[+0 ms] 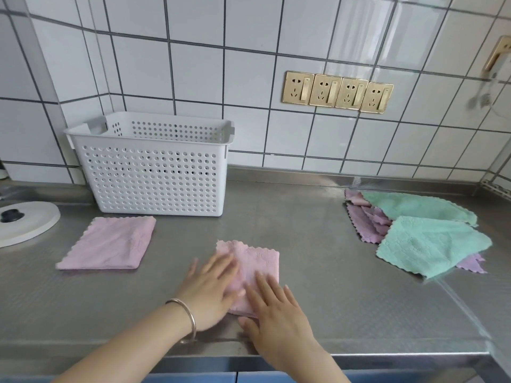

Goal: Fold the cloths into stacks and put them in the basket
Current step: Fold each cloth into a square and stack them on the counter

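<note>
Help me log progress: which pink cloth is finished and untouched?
The pink cloth lying folded in front of the basket. The other pink one is under both hands, left and right.

bench: shiny metal [304, 217]
wall: white tiles [193, 73]
plugs: four gold sockets [338, 92], at 1 o'clock
lid: white with black knob [25, 222], at 9 o'clock

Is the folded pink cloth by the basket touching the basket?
Apart. The head view shows bare steel counter between the folded pink cloth and the basket.
</note>
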`<move>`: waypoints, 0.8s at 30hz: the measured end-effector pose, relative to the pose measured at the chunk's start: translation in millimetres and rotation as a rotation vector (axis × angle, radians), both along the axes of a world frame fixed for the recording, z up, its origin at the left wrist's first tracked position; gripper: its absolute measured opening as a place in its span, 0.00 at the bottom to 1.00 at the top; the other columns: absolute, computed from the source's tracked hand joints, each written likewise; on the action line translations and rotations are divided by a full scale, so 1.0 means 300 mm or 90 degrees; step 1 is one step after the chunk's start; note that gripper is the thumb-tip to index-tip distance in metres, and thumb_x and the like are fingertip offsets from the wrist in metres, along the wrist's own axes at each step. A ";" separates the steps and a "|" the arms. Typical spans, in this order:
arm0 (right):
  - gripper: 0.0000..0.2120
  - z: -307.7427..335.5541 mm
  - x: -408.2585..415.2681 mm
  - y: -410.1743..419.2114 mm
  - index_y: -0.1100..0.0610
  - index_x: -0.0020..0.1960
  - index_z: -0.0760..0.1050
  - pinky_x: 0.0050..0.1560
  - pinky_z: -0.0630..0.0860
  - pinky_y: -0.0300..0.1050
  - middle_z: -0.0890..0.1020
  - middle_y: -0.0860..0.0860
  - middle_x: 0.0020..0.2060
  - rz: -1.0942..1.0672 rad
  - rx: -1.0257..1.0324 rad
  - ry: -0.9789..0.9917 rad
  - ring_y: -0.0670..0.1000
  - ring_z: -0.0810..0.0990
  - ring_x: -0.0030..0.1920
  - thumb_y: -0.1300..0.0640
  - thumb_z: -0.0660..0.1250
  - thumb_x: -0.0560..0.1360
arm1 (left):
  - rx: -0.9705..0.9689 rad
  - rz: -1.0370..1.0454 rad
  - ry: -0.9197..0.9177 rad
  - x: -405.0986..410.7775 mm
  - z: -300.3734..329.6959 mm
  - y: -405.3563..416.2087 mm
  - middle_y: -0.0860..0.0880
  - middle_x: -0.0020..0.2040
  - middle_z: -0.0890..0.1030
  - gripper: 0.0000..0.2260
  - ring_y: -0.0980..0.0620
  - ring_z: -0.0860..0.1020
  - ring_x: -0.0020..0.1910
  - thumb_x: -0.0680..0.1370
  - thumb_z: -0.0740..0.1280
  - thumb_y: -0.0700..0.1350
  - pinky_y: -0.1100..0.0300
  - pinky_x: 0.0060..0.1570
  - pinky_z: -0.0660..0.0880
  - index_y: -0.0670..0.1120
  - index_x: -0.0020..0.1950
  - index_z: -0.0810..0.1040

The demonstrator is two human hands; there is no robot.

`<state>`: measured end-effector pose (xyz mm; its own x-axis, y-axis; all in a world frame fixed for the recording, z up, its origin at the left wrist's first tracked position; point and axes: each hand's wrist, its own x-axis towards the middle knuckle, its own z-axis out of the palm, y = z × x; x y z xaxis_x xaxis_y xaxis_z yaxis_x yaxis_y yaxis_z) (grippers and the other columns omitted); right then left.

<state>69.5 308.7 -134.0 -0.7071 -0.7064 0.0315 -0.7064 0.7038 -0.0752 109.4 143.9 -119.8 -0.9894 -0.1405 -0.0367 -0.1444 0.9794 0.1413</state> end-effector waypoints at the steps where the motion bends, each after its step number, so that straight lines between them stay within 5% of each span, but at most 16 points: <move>1: 0.34 -0.009 -0.001 0.000 0.47 0.53 0.82 0.44 0.81 0.45 0.83 0.47 0.54 -0.011 0.002 -0.002 0.46 0.82 0.54 0.41 0.37 0.78 | -0.005 -0.022 -0.024 0.004 -0.014 0.013 0.54 0.77 0.39 0.50 0.53 0.38 0.76 0.58 0.26 0.74 0.50 0.73 0.38 0.52 0.76 0.42; 5: 0.41 -0.005 -0.049 -0.005 0.49 0.59 0.79 0.51 0.79 0.49 0.79 0.49 0.61 -0.049 0.008 0.009 0.47 0.77 0.61 0.37 0.30 0.76 | -0.023 -0.050 -0.039 -0.043 -0.043 0.004 0.52 0.77 0.37 0.56 0.54 0.34 0.74 0.51 0.18 0.71 0.55 0.69 0.33 0.51 0.76 0.39; 7: 0.52 0.009 -0.118 -0.026 0.54 0.74 0.58 0.71 0.59 0.56 0.50 0.49 0.73 0.006 0.014 -0.034 0.48 0.48 0.74 0.29 0.23 0.63 | -0.028 -0.046 -0.034 -0.105 -0.056 -0.013 0.52 0.77 0.39 0.55 0.52 0.36 0.76 0.52 0.19 0.71 0.52 0.72 0.35 0.51 0.76 0.39; 9: 0.56 0.030 -0.188 -0.035 0.52 0.76 0.39 0.74 0.39 0.54 0.33 0.43 0.67 -0.001 0.014 -0.149 0.44 0.31 0.71 0.29 0.22 0.52 | -0.032 -0.033 -0.022 -0.190 -0.065 -0.023 0.52 0.78 0.40 0.54 0.52 0.38 0.76 0.52 0.19 0.72 0.48 0.73 0.38 0.53 0.76 0.40; 11: 0.54 0.036 -0.274 -0.055 0.51 0.76 0.36 0.74 0.37 0.53 0.33 0.41 0.69 -0.025 0.003 -0.170 0.44 0.33 0.74 0.30 0.24 0.53 | -0.033 -0.025 -0.022 -0.276 -0.061 -0.037 0.53 0.78 0.41 0.52 0.53 0.40 0.77 0.56 0.23 0.74 0.46 0.74 0.40 0.54 0.76 0.42; 13: 0.44 0.027 -0.377 -0.094 0.50 0.76 0.37 0.74 0.38 0.54 0.37 0.44 0.75 -0.047 -0.010 -0.189 0.44 0.36 0.75 0.29 0.30 0.65 | -0.030 -0.016 -0.025 -0.379 -0.055 -0.062 0.54 0.78 0.42 0.45 0.54 0.40 0.76 0.60 0.29 0.69 0.46 0.73 0.41 0.57 0.76 0.43; 15: 0.30 0.016 -0.498 -0.141 0.50 0.76 0.38 0.74 0.37 0.54 0.40 0.46 0.76 -0.058 -0.004 -0.179 0.44 0.37 0.75 0.39 0.40 0.79 | -0.031 0.000 -0.030 -0.502 -0.046 -0.100 0.54 0.78 0.42 0.40 0.54 0.40 0.76 0.63 0.31 0.67 0.47 0.73 0.40 0.58 0.75 0.43; 18: 0.27 0.009 -0.640 -0.209 0.51 0.76 0.39 0.74 0.37 0.55 0.41 0.46 0.76 -0.051 -0.001 -0.171 0.45 0.37 0.75 0.45 0.41 0.81 | -0.052 0.014 -0.037 -0.636 -0.043 -0.165 0.54 0.78 0.42 0.28 0.54 0.40 0.76 0.76 0.41 0.63 0.49 0.74 0.41 0.57 0.76 0.44; 22: 0.26 0.002 -0.783 -0.302 0.51 0.76 0.39 0.74 0.35 0.56 0.40 0.47 0.76 -0.047 0.009 -0.155 0.45 0.36 0.75 0.46 0.40 0.81 | -0.012 0.036 -0.025 -0.767 -0.061 -0.245 0.53 0.78 0.42 0.39 0.54 0.41 0.76 0.65 0.35 0.67 0.53 0.75 0.46 0.57 0.76 0.45; 24: 0.26 -0.003 -0.825 -0.332 0.52 0.76 0.39 0.74 0.35 0.57 0.40 0.47 0.76 -0.048 0.019 -0.145 0.46 0.36 0.75 0.46 0.39 0.81 | 0.008 0.051 -0.021 -0.810 -0.072 -0.274 0.53 0.78 0.42 0.31 0.53 0.40 0.76 0.74 0.43 0.65 0.55 0.75 0.45 0.57 0.76 0.45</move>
<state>-178.1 209.2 -135.0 -0.7440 -0.6501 -0.1547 -0.6196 0.7578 -0.2046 -133.7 61.6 -141.3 -0.9733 -0.2181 -0.0717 -0.2266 0.9629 0.1469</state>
